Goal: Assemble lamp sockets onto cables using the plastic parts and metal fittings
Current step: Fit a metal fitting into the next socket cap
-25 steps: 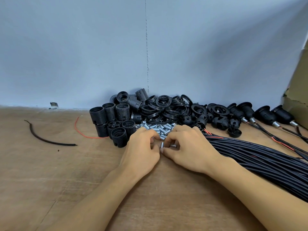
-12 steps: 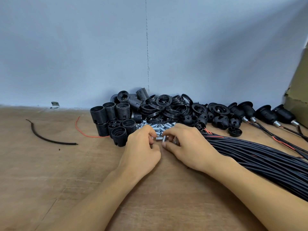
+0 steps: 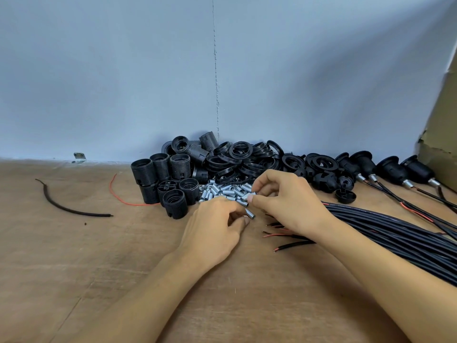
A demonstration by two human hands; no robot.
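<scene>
The right hand (image 3: 284, 204) pinches one metal fitting (image 3: 248, 196) between thumb and fingertips, lifted just above the near edge of the pile of metal fittings (image 3: 222, 190) on the worktop (image 3: 99, 256). The left hand (image 3: 215, 226) rests just in front of that pile, fingers curled inward beside a second fitting (image 3: 251, 215); whether it grips it cannot be told. Black socket shells (image 3: 160, 174) stand left of the pile, the cable bundle (image 3: 395, 233) right.
</scene>
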